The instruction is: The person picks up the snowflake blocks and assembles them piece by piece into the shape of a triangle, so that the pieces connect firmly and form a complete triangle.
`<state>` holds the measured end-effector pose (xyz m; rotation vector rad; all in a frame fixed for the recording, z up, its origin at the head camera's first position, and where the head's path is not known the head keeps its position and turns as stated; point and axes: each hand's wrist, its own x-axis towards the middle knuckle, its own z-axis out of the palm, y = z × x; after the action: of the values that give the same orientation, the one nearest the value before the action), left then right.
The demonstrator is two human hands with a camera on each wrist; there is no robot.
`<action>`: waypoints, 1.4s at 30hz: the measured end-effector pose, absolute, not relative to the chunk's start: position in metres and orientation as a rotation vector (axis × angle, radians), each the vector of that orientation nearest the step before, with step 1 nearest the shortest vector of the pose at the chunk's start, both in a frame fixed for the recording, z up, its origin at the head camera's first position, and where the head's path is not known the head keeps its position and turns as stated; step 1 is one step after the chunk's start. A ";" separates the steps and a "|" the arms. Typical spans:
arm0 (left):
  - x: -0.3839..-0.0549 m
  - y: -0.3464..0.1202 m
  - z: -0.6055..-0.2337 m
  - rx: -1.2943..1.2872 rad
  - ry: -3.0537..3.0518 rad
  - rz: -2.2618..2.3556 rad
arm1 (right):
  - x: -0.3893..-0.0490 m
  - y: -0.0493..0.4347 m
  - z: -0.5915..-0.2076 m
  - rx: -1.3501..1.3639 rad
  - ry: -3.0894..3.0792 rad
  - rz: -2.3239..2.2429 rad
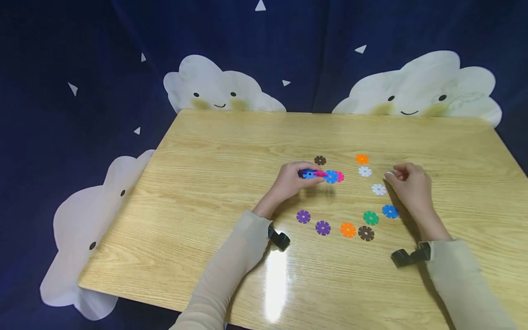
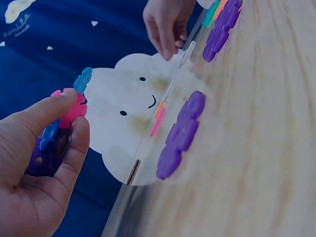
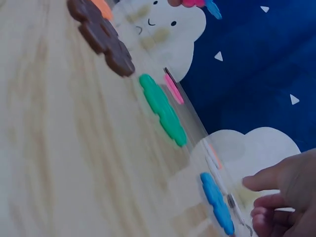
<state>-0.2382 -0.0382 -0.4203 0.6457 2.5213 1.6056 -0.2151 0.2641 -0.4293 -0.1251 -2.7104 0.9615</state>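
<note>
My left hand [image 1: 294, 178] is raised over the table and grips a short chain of notched plastic flower discs [image 2: 74, 106], joined in blue, pink and purple. A light blue disc [image 2: 83, 79] sticks out at its far end, past the thumb tip. To the right, my right hand [image 1: 412, 185] hovers low near the white discs, one white disc [image 1: 378, 189] lying just left of it. Its index finger [image 3: 266, 178] reaches forward while the other fingers bend loosely, and nothing shows between them. A pink disc [image 1: 340, 176] lies on the table behind the chain.
Loose discs lie flat on the wooden table [image 1: 198, 183]: purple [image 1: 323, 228], orange [image 1: 348, 230], brown [image 1: 366, 233], green [image 1: 371, 217] and blue [image 1: 389, 211] in front. Farther back are brown [image 1: 320, 160], orange [image 1: 362, 159] and white [image 1: 365, 171] ones. A dark blue curtain [image 1: 305, 55] hangs behind.
</note>
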 end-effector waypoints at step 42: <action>-0.240 -0.039 -0.422 0.545 2.435 1.646 | -0.194 0.194 -0.424 0.538 -2.120 1.736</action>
<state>-0.2404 -0.0388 -0.4218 0.5450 2.4352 1.6460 -0.1944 0.1941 -0.4244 0.5376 -2.1197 1.7356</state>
